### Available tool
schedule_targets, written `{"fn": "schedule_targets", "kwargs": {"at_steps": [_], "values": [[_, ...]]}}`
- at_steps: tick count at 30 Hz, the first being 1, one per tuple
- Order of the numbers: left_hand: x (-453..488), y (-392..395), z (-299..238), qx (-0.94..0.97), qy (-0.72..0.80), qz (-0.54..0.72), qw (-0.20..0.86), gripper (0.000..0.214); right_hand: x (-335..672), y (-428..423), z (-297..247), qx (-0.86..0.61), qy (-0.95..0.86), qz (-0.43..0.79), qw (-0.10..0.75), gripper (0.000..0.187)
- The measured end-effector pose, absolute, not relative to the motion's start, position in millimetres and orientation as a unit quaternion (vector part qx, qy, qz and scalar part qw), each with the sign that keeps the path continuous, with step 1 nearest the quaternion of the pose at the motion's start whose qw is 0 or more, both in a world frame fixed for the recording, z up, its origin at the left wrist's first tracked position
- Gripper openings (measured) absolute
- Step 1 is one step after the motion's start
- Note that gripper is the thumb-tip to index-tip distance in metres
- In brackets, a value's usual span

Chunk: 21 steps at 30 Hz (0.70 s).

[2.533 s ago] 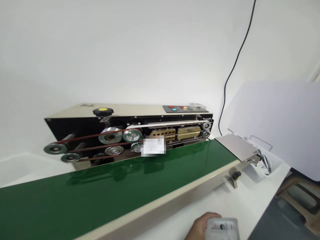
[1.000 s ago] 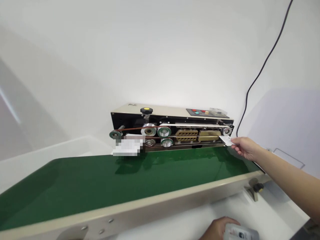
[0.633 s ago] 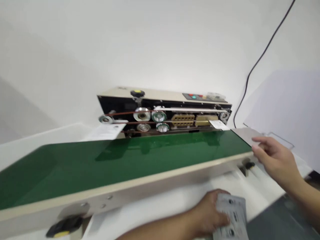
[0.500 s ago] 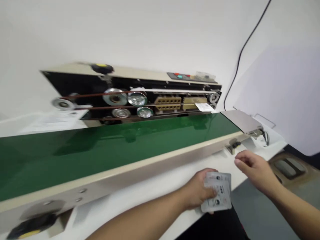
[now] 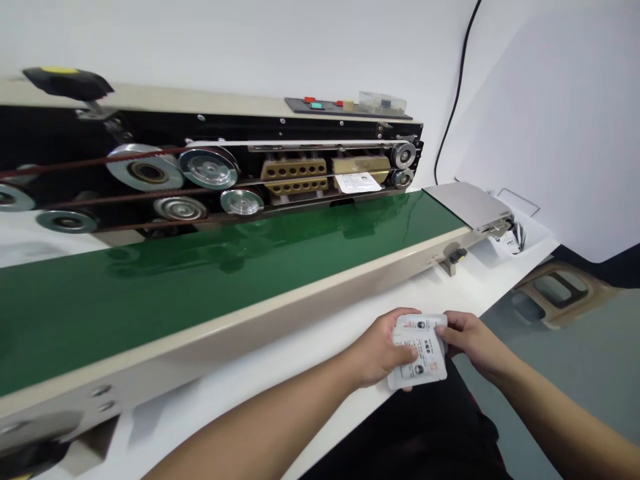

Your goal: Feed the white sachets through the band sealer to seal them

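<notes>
Lower centre, over the table [image 5: 325,327] edge, my left hand [image 5: 377,348] grips a stack of packets [image 5: 420,353], my right hand [image 5: 470,337] pinching its corner; one packet [image 5: 357,182] already rides the sealer [image 5: 300,130], the stack not yet fed

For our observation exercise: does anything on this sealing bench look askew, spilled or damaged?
Nothing stands out: one white pouch sits in the sealer, and the left hand and right hand hold the pouch stack.

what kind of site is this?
Likely a small packaging bench: a band sealer with a green conveyor belt, a white pouch at its brass blocks, and a stack of pouches held by the left hand and right hand.
</notes>
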<state>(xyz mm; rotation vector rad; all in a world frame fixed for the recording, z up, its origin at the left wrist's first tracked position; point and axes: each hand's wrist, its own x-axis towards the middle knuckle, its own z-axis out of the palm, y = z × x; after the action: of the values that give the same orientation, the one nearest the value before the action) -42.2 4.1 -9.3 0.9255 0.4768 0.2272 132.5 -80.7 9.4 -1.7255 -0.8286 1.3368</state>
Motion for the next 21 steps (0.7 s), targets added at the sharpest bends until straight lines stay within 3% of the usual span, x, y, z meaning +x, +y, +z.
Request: {"fn": "schedule_targets", "kwargs": {"at_steps": [7,12,21], "values": [[-43.8,5.4,-10.0,0.444,0.241,0.096,0.858,0.068,140.7,-72.0,9.0,-0.647,-0.357,0.578,0.346,0.045],[-42.5,3.6,-15.1,0.435,0.247,0.114,0.858,0.067,136.8,-76.1,-3.9,-0.613,-0.329,0.612,0.377,0.045],[-42.7,2.1,-18.7,0.457,0.276,0.124,0.836,0.064,137.8,-82.8,-13.2,-0.664,-0.318,0.538,0.41,0.043]]}}
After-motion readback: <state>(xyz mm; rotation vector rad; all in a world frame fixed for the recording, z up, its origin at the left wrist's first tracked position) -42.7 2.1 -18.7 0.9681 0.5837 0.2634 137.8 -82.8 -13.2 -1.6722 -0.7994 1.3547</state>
